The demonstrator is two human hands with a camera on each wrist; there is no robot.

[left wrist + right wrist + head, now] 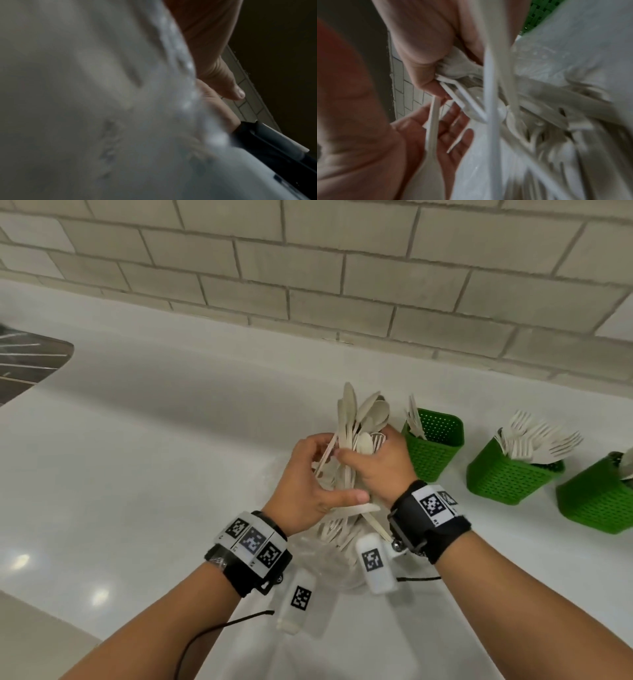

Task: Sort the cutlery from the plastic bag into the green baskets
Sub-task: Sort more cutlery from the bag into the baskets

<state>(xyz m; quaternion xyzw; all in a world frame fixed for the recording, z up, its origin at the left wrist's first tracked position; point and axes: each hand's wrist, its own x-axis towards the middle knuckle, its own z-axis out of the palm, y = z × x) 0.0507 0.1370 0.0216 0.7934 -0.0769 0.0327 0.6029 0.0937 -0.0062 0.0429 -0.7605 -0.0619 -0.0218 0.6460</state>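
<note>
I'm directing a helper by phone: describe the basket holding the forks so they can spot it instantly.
Three green baskets stand in a row on the white counter under the tiled wall. Take the middle basket: white fork tines fan out above its rim, unlike either neighbour.

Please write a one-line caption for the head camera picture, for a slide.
Both hands, left hand and right hand, hold a bundle of cutlery above the plastic bag, beside three green baskets.

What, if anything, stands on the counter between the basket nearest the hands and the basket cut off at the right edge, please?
In the head view, one more green basket, filled with white forks, stands between the nearest basket and the cut-off basket.
</note>
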